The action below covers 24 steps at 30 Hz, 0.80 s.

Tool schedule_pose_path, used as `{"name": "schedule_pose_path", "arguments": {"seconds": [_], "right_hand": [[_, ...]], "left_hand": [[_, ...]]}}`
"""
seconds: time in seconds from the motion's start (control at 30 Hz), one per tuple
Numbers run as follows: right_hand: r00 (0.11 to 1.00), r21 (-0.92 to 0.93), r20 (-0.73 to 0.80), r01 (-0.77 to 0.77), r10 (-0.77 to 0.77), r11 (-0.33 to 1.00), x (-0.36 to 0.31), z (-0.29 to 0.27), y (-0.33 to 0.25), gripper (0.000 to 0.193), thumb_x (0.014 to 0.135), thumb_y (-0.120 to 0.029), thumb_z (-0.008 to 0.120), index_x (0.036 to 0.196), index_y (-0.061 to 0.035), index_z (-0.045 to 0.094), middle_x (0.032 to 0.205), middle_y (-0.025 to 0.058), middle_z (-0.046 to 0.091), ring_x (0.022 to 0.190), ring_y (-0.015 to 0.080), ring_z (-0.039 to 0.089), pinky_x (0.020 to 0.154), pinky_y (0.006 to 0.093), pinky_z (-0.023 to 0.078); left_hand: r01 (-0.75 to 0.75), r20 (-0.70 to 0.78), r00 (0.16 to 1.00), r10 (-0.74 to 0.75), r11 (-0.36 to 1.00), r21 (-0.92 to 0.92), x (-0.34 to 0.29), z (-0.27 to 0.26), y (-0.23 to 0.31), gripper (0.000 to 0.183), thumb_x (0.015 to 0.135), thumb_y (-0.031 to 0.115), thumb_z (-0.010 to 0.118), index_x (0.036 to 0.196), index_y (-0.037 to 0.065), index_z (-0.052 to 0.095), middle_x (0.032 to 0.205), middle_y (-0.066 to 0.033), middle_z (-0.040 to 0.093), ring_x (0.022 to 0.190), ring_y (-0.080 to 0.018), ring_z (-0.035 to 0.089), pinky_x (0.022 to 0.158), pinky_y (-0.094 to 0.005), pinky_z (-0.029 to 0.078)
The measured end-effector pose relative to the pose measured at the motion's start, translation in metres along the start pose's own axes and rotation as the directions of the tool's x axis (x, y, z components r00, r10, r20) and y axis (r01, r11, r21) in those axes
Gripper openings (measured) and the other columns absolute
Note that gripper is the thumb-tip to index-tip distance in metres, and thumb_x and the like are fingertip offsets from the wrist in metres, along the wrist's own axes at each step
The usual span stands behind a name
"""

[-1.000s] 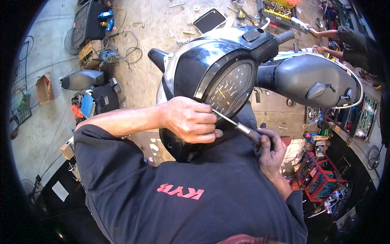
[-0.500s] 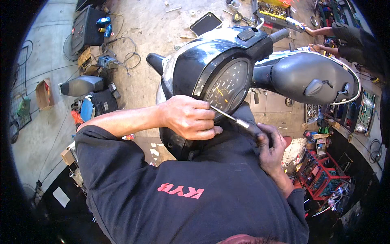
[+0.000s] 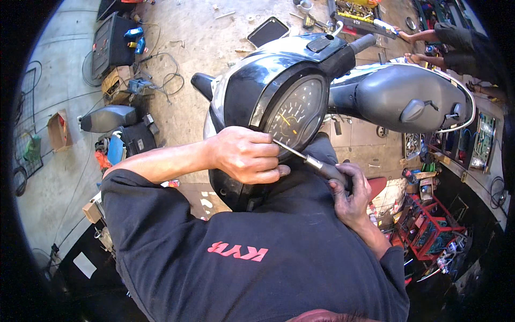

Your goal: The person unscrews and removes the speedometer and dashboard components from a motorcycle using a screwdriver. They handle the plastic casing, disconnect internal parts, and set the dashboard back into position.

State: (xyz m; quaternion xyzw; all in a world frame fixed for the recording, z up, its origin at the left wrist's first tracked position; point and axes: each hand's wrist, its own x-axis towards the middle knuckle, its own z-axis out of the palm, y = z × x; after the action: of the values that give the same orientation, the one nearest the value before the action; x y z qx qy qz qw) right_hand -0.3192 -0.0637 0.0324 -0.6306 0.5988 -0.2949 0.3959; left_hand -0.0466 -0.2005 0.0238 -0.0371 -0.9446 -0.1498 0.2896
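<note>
My right hand (image 3: 352,197) is closed round the dark handle of a screwdriver (image 3: 320,167). Its thin metal shaft slants up and left to the lower edge of the scooter's round speedometer (image 3: 296,115). At that edge, beside the shaft's tip, my left hand (image 3: 248,155) has its fingers curled in. Whatever these fingers grip, if anything, is hidden behind them. The glossy black handlebar cover (image 3: 249,91) of the scooter surrounds the gauge. The shaft's very tip lies close to my left knuckles, and its contact point cannot be made out.
The scooter's black seat (image 3: 410,99) extends to the right. Another person's hand (image 3: 406,36) is near a yellow-edged toolbox (image 3: 357,21). A red metal rack (image 3: 429,231) stands at lower right. A loose seat (image 3: 110,118) and a black case (image 3: 113,45) lie left.
My right hand and the screwdriver handle have moved slightly left. The right fingers now wrap more round the handle. My left hand stays at the gauge's edge.
</note>
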Motion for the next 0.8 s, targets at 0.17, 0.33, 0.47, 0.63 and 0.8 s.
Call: {"name": "schedule_pose_path", "arguments": {"seconds": [0.17, 0.33, 0.47, 0.63, 0.8], "right_hand": [[0.999, 0.018, 0.000, 0.041, -0.041, 0.999, 0.009, -0.004, -0.001, 0.039, 0.077, -0.010, 0.078, 0.106, -0.0011, 0.054, 0.099, 0.0159, 0.059, 0.091, 0.0326, 0.060, 0.080, 0.0397, 0.049], [0.982, -0.061, -0.091, 0.163, -0.168, 0.985, 0.006, 0.000, 0.001, 0.039, 0.075, -0.005, 0.079, 0.106, -0.0020, 0.055, 0.098, 0.0144, 0.056, 0.089, 0.0325, 0.058, 0.078, 0.0391, 0.049], [0.989, -0.098, -0.072, 0.125, -0.132, 0.987, 0.006, -0.002, -0.002, 0.039, 0.076, -0.006, 0.078, 0.107, 0.0003, 0.056, 0.099, 0.0165, 0.061, 0.089, 0.0325, 0.061, 0.077, 0.0389, 0.050], [0.995, -0.061, -0.009, 0.097, -0.097, 0.993, 0.012, -0.007, -0.004, 0.040, 0.076, -0.006, 0.078, 0.110, -0.0007, 0.058, 0.100, 0.0168, 0.063, 0.089, 0.0326, 0.062, 0.076, 0.0389, 0.051], [0.911, -0.196, -0.064, 0.388, -0.407, 0.900, 0.012, -0.001, 0.011, 0.047, 0.070, -0.002, 0.080, 0.111, -0.0036, 0.058, 0.102, 0.0143, 0.060, 0.086, 0.0313, 0.062, 0.071, 0.0381, 0.051]], "left_hand": [[0.015, -0.016, 1.000, -0.015, 1.000, 0.004, -0.001, 0.002, 0.001, 0.018, 0.079, 0.016, 0.072, 0.067, 0.011, 0.059, 0.057, 0.0035, 0.039, 0.056, -0.0120, 0.046, 0.051, -0.0272, 0.039], [0.015, -0.031, 0.999, -0.015, 1.000, 0.020, 0.000, 0.002, 0.001, 0.016, 0.078, 0.017, 0.072, 0.069, 0.011, 0.060, 0.057, 0.0035, 0.039, 0.056, -0.0121, 0.046, 0.051, -0.0273, 0.039], [0.007, -0.013, 1.000, -0.007, 1.000, 0.011, -0.001, 0.002, 0.000, 0.013, 0.078, 0.017, 0.071, 0.071, 0.011, 0.061, 0.058, 0.0036, 0.040, 0.056, -0.0120, 0.046, 0.052, -0.0270, 0.039], [0.010, 0.017, 1.000, -0.011, 1.000, 0.008, 0.000, -0.001, 0.001, 0.011, 0.078, 0.016, 0.070, 0.073, 0.011, 0.062, 0.058, 0.0037, 0.040, 0.056, -0.0117, 0.046, 0.052, -0.0268, 0.040], [0.010, -0.009, 1.000, -0.009, 1.000, 0.021, -0.001, 0.002, 0.001, 0.011, 0.078, 0.016, 0.070, 0.072, 0.011, 0.062, 0.058, 0.0039, 0.040, 0.056, -0.0113, 0.046, 0.051, -0.0266, 0.039]]}}
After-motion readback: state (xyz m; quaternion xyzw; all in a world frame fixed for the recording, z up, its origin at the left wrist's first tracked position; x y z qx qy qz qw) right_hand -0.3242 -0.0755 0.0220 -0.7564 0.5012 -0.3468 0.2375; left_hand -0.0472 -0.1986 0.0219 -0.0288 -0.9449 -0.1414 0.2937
